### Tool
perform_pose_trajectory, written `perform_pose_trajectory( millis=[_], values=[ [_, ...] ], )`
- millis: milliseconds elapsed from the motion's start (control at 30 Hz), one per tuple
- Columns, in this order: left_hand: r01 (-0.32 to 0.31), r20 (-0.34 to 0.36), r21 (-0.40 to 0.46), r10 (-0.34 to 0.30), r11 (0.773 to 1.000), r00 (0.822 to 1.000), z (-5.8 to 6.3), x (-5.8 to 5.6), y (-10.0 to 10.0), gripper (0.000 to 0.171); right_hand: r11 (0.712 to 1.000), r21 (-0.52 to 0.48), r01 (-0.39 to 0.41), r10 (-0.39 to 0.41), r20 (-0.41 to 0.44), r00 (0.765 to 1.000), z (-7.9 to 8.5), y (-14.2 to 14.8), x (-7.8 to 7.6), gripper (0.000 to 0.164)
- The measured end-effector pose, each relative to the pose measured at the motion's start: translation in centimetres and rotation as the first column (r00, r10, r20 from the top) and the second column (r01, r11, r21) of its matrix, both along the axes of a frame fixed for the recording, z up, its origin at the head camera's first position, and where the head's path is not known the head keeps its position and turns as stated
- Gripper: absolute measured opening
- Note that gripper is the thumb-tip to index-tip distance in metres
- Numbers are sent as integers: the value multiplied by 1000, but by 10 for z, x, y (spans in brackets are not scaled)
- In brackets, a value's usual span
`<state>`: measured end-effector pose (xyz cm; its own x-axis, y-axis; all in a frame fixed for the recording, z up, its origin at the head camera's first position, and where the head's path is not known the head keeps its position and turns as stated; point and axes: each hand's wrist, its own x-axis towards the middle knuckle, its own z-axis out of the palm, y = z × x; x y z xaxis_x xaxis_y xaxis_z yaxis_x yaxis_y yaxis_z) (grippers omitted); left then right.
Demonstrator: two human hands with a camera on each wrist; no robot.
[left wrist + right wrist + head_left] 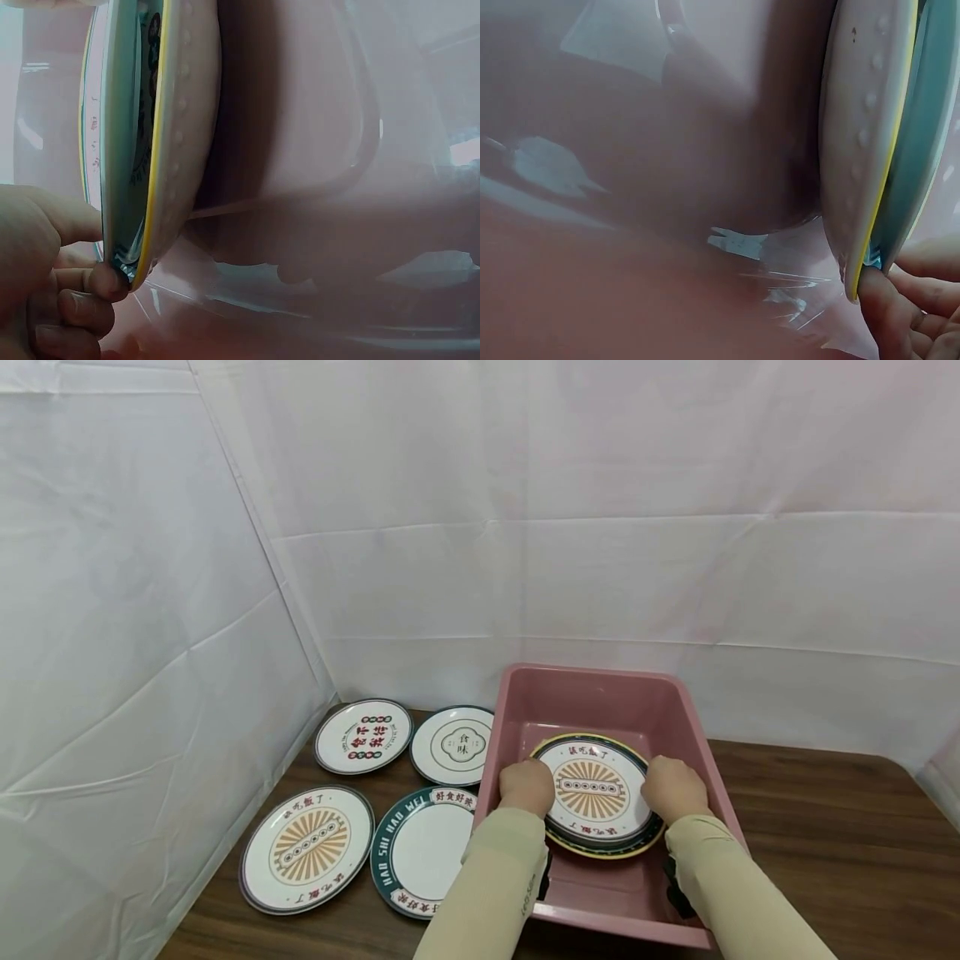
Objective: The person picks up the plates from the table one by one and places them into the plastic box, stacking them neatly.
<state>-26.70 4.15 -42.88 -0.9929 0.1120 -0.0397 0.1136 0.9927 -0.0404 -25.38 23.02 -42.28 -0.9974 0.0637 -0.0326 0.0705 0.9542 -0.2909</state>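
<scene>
Left hand (527, 787): pinches plate (588, 789) rim, fingers curled | right hand (675, 789): same, opposite side | plate: inside tub (600, 697), above yellow-rimmed plate (187, 112), gap visible | why: opposed grips likely balance it; fingertips at the gap probably give purchase beneath

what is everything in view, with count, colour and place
Hanging cloth-like sheeting: count unclear, white, behind and left
Wood-grain table: 1, dark brown, before the sheeting
Rectangular plastic tub: 1, pink, on the table
Round sunburst-print plates: 2, white and orange, near left, in the tub
Round yellow-edged plate: at least 1, white underside, beneath the tub's sunburst plate
Round lettered plate: 1, white and red, far left
Round emblem plate: 1, white, dark rim, between lettered plate and tub
Round wide-rimmed plate: 1, white and teal, nearer
Sleeves: 2, cream, forearms
Left hand, right hand: bare, gripping the stacked plates' sides
</scene>
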Motion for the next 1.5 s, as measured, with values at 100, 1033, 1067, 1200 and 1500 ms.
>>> perform_pose_trajectory(
  millis=[100, 1033, 1067, 1200, 1500],
  values=[
    [4, 5, -13, -4, 1000, 1000, 0, -1, 0, 33, 1000, -7, 7, -7, 1, 1000, 0, -1, 0, 14],
    [39, -12, 306, -37, 951, 999, 33, 1, -6, 57, 990, -123, -74, 67, -59, 996, 30, -7, -1, 25],
    [53, -22, 345, -48, 937, 999, 45, 5, -12, 57, 984, -145, -101, 91, -70, 993, 41, -7, 3, 32],
    [120, -93, 486, -86, 866, 992, 100, 36, -59, 55, 944, -279, -174, 141, -135, 981, 96, 6, 36, 50],
    [-159, -55, 596, 238, 787, 970, 67, 100, -189, 36, 912, -407, 51, -175, -272, 946, 94, 78, 136, 46]
  ],
)
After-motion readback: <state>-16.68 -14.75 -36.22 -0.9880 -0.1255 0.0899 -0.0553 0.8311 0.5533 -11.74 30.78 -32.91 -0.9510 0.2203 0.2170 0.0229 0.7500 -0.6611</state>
